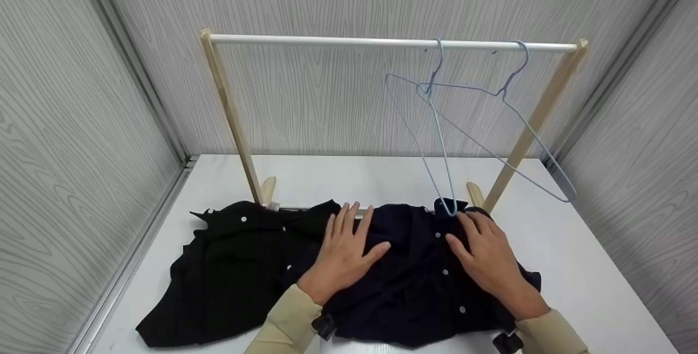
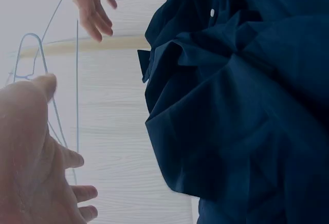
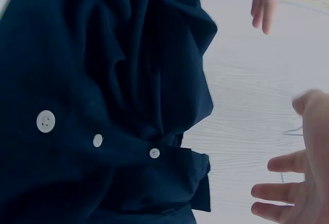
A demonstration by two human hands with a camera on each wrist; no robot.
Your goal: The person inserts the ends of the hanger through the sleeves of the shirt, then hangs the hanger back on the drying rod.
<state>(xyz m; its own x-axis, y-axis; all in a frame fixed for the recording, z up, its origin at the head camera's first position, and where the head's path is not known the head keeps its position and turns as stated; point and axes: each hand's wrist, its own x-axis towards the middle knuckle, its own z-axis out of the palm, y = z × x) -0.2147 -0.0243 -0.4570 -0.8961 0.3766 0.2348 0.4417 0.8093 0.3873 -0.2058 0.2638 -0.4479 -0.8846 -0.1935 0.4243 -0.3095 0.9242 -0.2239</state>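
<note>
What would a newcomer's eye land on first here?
Probably the two dark buttoned garments on the white table: a black one at left, a navy one at right. Next, the left hand spread near where they meet and the right hand over the navy one; then blue wire hangers toward the rail's right end.

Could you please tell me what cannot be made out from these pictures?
Head view: lower parts of the rack, behind the black garment and navy shirt.
Left wrist view: navy shirt's full extent, cut off by the right edge.
Right wrist view: full shape of a hanger, partly behind the right hand.
</note>
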